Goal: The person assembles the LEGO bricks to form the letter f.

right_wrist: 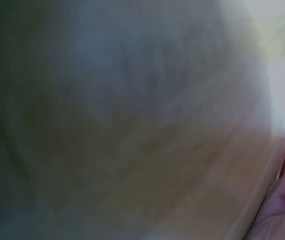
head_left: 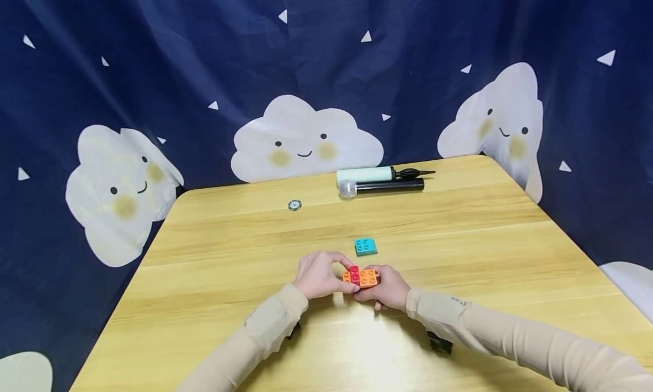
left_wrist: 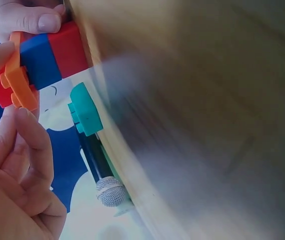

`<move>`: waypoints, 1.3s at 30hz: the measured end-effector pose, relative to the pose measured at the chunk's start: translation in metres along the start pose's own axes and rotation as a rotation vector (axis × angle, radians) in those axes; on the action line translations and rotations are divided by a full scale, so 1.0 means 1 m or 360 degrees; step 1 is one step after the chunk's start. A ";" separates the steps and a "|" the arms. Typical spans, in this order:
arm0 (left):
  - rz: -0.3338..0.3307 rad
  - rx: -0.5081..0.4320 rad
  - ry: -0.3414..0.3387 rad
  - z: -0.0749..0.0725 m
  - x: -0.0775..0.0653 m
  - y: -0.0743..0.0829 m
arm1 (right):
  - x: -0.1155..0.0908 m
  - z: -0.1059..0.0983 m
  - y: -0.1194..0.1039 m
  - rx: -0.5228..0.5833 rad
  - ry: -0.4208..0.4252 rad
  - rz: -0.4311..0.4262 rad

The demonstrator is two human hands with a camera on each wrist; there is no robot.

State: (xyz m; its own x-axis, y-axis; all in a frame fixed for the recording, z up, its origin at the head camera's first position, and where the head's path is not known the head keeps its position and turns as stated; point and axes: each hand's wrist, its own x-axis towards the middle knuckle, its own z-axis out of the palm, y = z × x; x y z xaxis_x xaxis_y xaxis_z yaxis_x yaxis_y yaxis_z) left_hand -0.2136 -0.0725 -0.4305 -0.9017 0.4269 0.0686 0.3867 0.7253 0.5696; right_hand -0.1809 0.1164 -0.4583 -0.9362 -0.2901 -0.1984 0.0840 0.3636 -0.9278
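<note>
A stack of toy building bricks is between both hands, just over the table. A small red brick [head_left: 355,275] sits on a long orange brick [head_left: 368,277]; the left wrist view shows a blue brick [left_wrist: 40,62] and a larger red brick [left_wrist: 70,49] below. My left hand [head_left: 318,274] pinches the stack's top part with thumb and forefinger at the small red and orange bricks. From the other side, my right hand [head_left: 388,287] grips the stack, its thumb [left_wrist: 48,23] by the blue and lower red bricks. A teal brick [head_left: 365,246] lies just beyond the hands.
Toward the table's [head_left: 214,256] back edge lie a black microphone [head_left: 388,186] and a pale green hand pump [head_left: 364,174] with a black nozzle. A round chip [head_left: 295,205] lies left of them. A dark blue cloud-print curtain [head_left: 326,52] hangs behind.
</note>
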 end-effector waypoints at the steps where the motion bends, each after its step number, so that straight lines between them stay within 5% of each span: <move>1: -0.0002 -0.0002 0.0001 0.000 0.000 0.001 | -0.001 0.000 -0.001 -0.0008 0.0004 -0.0004; 14: 0.0062 0.0166 0.0034 -0.005 -0.002 -0.003 | -0.008 0.000 -0.001 -0.0022 0.0073 0.0065; 24: 0.0049 0.0271 0.0017 -0.001 -0.005 -0.005 | -0.017 -0.035 -0.001 -0.0055 0.0050 0.0022; 30: 0.0032 0.0308 0.0021 0.000 -0.007 -0.006 | 0.000 -0.065 -0.017 -0.0227 0.0152 -0.0040; 39: 0.0077 0.0358 -0.0011 0.001 -0.002 -0.012 | 0.037 -0.073 -0.019 -0.0354 -0.0001 0.0057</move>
State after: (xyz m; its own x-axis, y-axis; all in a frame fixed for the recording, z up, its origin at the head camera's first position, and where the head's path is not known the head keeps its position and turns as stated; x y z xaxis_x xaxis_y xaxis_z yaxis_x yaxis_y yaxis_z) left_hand -0.2161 -0.0809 -0.4384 -0.8802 0.4670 0.0852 0.4632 0.8058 0.3690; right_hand -0.2418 0.1631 -0.4245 -0.9337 -0.2741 -0.2303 0.0398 0.5597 -0.8277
